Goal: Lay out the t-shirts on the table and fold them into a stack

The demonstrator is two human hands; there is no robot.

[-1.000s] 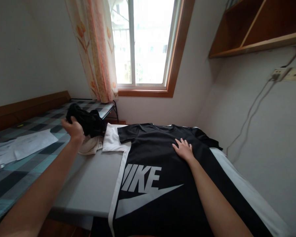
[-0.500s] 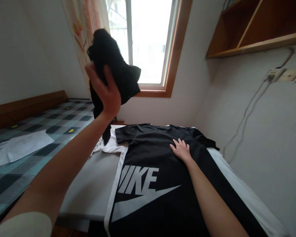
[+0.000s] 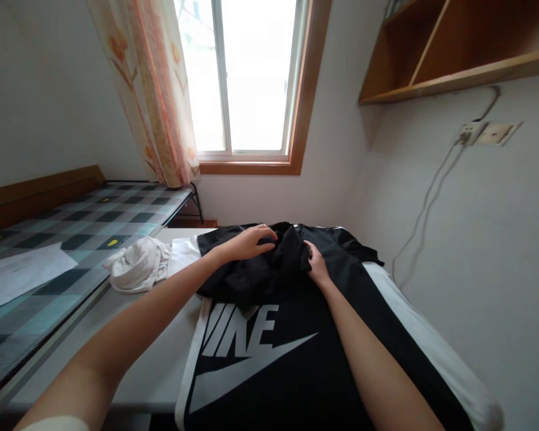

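A black T-shirt [image 3: 291,371] with a grey logo lies spread flat on top of a white garment, whose edges show at both sides. Over its chest sits a bunched black piece of clothing [image 3: 251,278]; its kind is hidden by the folds. My right hand [image 3: 317,263] grips the right side of this bundle between thumb and fingers. On the bundle's far left part rests my left hand [image 3: 251,240], fingers curved and thumb apart, with a gap between them. A crumpled white cloth [image 3: 139,263] lies left of the shirts.
The clothes lie on a light table [image 3: 148,347]. Beside it on the left is a bed with a checked cover [image 3: 72,224] and a paper sheet [image 3: 27,272]. A cord [image 3: 424,209] hangs down the right wall below a wooden shelf [image 3: 458,66].
My left hand has come down from near the window, laying the black clothing on the T-shirt. My right hand, flat on the shirt before, now grips that clothing.
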